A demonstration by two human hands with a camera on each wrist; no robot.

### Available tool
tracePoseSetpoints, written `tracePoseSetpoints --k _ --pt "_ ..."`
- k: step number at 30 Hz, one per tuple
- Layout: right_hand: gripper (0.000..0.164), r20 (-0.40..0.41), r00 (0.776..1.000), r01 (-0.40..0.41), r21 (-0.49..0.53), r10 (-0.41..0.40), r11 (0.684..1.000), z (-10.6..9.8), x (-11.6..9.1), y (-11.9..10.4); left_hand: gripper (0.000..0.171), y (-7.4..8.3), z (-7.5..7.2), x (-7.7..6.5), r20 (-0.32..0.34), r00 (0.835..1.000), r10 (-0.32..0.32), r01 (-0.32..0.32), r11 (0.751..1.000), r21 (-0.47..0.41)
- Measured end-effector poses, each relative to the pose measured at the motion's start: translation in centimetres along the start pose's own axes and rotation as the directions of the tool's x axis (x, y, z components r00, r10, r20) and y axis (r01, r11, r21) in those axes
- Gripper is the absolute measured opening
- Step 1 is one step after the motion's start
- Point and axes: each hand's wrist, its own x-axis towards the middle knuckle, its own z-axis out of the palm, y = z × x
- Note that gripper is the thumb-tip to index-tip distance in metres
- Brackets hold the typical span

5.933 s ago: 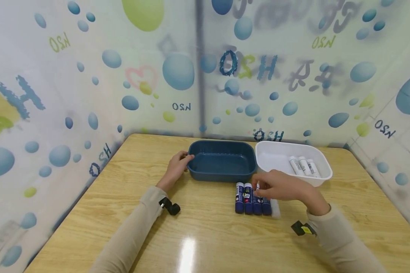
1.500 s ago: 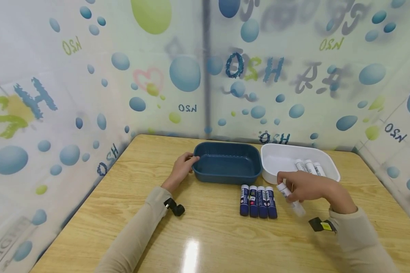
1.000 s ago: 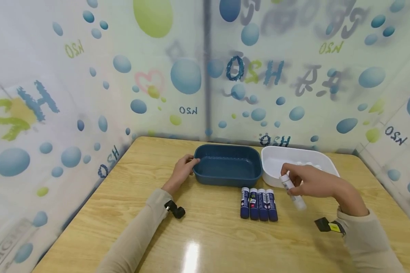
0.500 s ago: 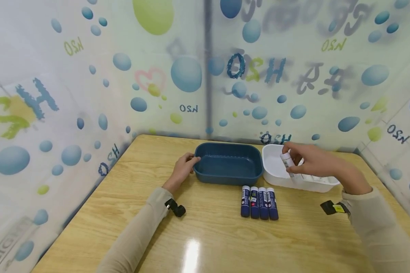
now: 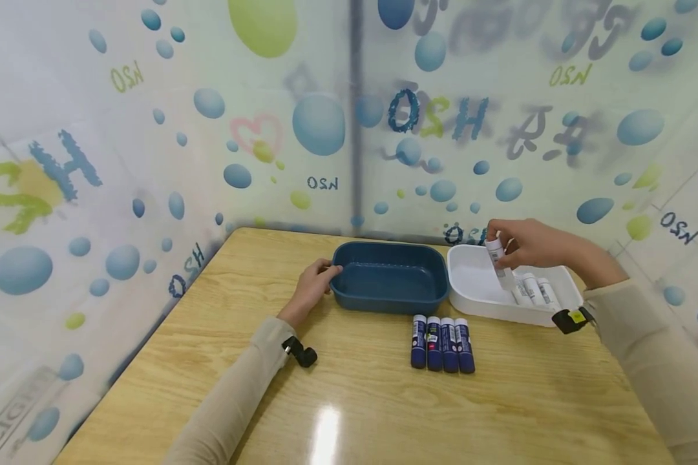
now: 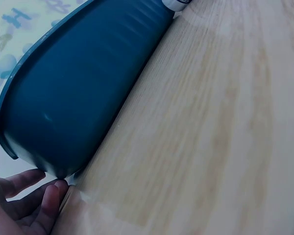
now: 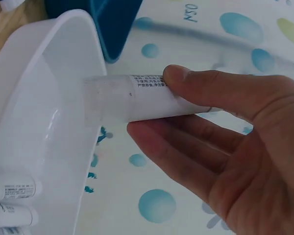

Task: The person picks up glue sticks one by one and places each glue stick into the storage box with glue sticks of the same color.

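Note:
In the head view my right hand point(image 5: 532, 244) pinches a white glue stick point(image 5: 494, 252) by its upper part, tilted over the white bin point(image 5: 471, 300). The right wrist view shows this glue stick point(image 7: 149, 98) between thumb and fingers, its clear end toward the bin. Several white glue sticks point(image 5: 533, 289) lie side by side inside that bin at its right. My left hand point(image 5: 311, 289) holds the left end of the dark blue bin point(image 5: 384, 303), thumb at the rim; in the left wrist view the fingers point(image 6: 50, 203) touch its outer wall.
Several blue glue sticks point(image 5: 433, 345) with white ends lie in a row on the wooden table point(image 5: 349, 381), in front of the bins. Both bins stand side by side near the back edge. A patterned curtain point(image 5: 320, 123) hangs behind and along the sides.
The white glue stick, earlier on the table beside the blue ones, was picked up by my right hand and carried up and back over the white bin. My left hand stays at the blue bin.

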Motion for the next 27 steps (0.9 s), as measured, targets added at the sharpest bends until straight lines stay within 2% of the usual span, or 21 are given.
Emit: tracePoseSetpoints --k 13,21,27 --pt "0.039 0.109 0.982 -0.162 0.062 0.155 0.985 -0.1 3.3 4.2 0.045 0.1 -0.1 0.0 -0.004 1.000 0.009 -0.009 1.000 0.010" --pt "0.042 0.207 0.953 -0.256 0.152 0.223 0.955 1.6 4.3 6.7 0.044 0.0 -0.2 0.0 -0.003 1.000 0.009 -0.009 1.000 0.015" --pt "0.045 0.259 0.933 -0.301 0.178 0.250 0.937 2.8 4.5 7.7 0.045 0.1 -0.1 0.0 -0.002 1.000 0.015 -0.015 1.000 0.011"
